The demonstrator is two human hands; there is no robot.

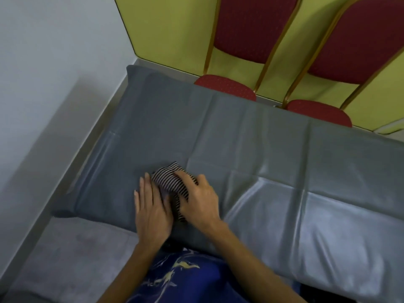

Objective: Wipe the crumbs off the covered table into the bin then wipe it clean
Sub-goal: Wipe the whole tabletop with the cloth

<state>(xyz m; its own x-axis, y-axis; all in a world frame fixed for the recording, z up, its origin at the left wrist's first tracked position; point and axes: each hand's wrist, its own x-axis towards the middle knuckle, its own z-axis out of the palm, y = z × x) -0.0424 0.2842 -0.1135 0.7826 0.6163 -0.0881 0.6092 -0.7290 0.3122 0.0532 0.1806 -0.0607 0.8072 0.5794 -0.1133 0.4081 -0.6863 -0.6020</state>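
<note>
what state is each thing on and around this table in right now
striped cloth: bunched up, lying on the cover between both hands
grey table cover: spread over the table, creased, no crumbs visible
left hand: flat on the cover, fingers straight, against the cloth
right hand: fingers curled over the cloth, holding it down
left red chair: upright, seat at the table's far edge
right red chair: upright, seat at the far edge

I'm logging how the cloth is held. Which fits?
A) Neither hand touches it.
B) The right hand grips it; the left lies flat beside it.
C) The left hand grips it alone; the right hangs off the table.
B: the right hand curls its fingers over the striped cloth, while the left hand lies flat, fingers straight, on the table cover against the cloth's left edge.
</note>
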